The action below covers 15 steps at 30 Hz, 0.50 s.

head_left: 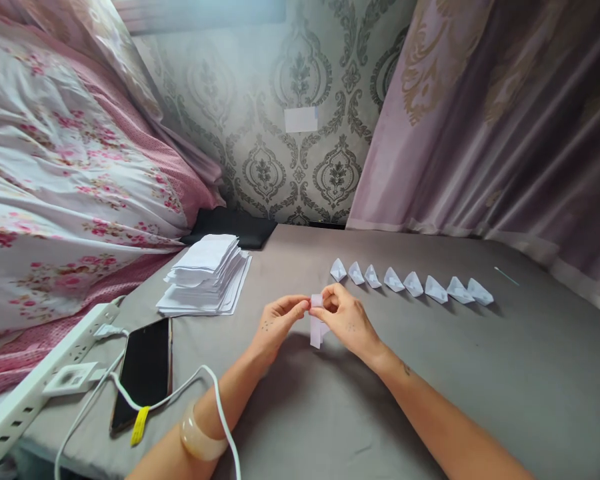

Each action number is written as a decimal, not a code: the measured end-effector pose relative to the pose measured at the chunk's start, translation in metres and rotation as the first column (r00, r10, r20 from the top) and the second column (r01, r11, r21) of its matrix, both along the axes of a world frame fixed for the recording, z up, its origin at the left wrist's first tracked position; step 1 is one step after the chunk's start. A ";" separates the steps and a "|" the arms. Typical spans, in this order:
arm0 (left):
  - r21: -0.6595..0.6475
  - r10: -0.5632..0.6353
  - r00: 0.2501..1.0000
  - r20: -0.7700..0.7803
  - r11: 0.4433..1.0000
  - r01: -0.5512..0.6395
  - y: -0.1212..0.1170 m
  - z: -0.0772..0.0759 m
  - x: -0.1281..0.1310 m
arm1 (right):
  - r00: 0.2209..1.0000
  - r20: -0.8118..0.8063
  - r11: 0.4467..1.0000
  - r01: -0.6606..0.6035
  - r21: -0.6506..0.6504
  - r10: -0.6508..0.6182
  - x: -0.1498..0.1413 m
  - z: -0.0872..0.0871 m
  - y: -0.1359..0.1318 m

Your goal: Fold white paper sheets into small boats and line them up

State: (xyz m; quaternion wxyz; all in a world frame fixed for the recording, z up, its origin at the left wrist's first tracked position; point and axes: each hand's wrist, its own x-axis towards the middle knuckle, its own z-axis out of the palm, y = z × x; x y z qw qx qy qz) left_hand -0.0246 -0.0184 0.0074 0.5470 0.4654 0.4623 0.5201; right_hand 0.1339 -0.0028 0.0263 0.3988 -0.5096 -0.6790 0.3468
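Note:
Between my two hands, just above the grey surface, is a partly folded piece of white paper (317,333), a narrow strip with a flap sticking out to the right. My left hand (280,323) pinches its left edge between thumb and fingertips. With thumb and curled fingers, my right hand (347,320) grips the right side and hides part of the folds. A row of several small folded paper boats (393,280) stands beyond my right hand. To the left of my left hand lies an uneven stack of white paper sheets (205,280).
A phone (145,373), a white cable (215,380) with a yellow tie (140,427) and a power strip (35,387) lie on the left. A black folded item (235,228) rests behind the stack, a thin stick (507,276) far right. Curtains (430,133) border the surface.

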 end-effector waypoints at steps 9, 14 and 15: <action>-0.035 0.098 0.984 0.148 0.995 -0.094 -0.001 -0.003 -0.002 | 0.983 0.139 0.965 0.085 0.248 -0.123 -0.013 -0.009 -0.009; -0.051 0.098 0.952 0.290 0.995 -0.087 -0.001 -0.004 0.000 | 0.983 0.170 0.921 -0.007 0.390 -0.064 -0.015 -0.014 -0.011; -0.053 0.099 0.945 0.313 0.995 -0.086 -0.001 -0.005 0.000 | 0.981 0.188 0.909 -0.030 0.416 -0.053 -0.015 -0.015 -0.012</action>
